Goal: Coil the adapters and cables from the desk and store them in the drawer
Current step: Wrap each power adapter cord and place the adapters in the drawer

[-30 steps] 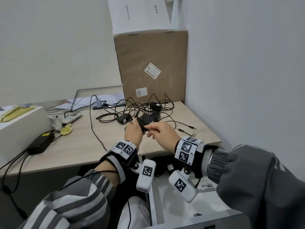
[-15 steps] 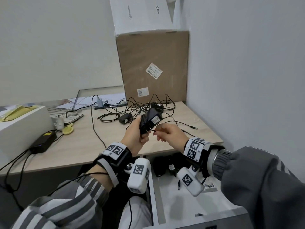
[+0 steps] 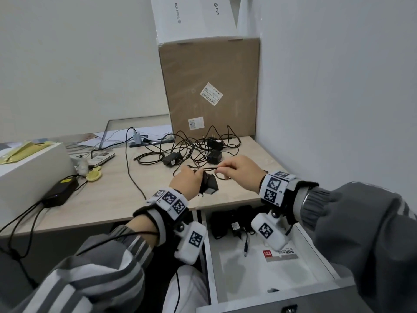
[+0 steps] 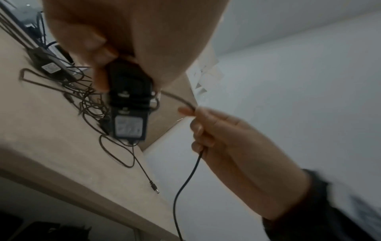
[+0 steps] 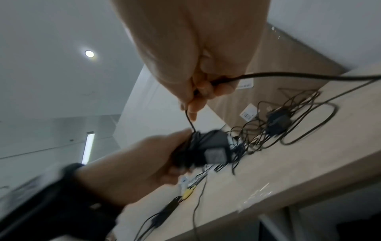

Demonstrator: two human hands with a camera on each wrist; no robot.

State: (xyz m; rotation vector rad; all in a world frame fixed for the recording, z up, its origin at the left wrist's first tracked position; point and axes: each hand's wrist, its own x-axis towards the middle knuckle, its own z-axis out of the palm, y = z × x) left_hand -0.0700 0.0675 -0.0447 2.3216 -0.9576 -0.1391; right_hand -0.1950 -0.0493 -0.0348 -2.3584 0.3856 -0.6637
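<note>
- Right hand pinches the cable between thumb and fingertips, keeping it taut for wrapping, I'd guess.
- Left hand is curled around the black adapter, just above the desk front edge, steadying it as the spool.
- Adapter's long axis tilts down toward the open drawer.

Brown cardboard box w/ white box atop at desk rear; yellow item, white case left.

The left hand grips a power adapter; right of it the right hand pinches its cable. Behind the grip lie tangled adapters; below, the open drawer.
</note>
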